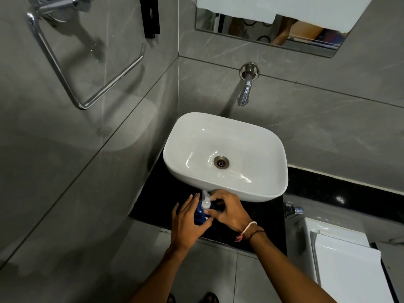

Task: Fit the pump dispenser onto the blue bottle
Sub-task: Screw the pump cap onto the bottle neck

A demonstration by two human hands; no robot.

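Item: white basin (225,136), sitting far on the black counter (153,204). Left hand (185,224) cupping the blue bottle (199,213) at the counter's near edge. Right hand (227,212) pinching the pump dispenser (206,201) atop its neck (seating unclear). Risk: cross-threading, bottle tipping.

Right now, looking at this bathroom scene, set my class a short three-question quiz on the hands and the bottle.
1. True or false: the blue bottle stands inside the white basin.
2. Which hand wraps the bottle's side?
A. left hand
B. right hand
3. Fill in: the right fingers pinch the white ____ at the bottle's top.

Key: 1 false, it stands on the black counter; 2 A; 3 pump dispenser.
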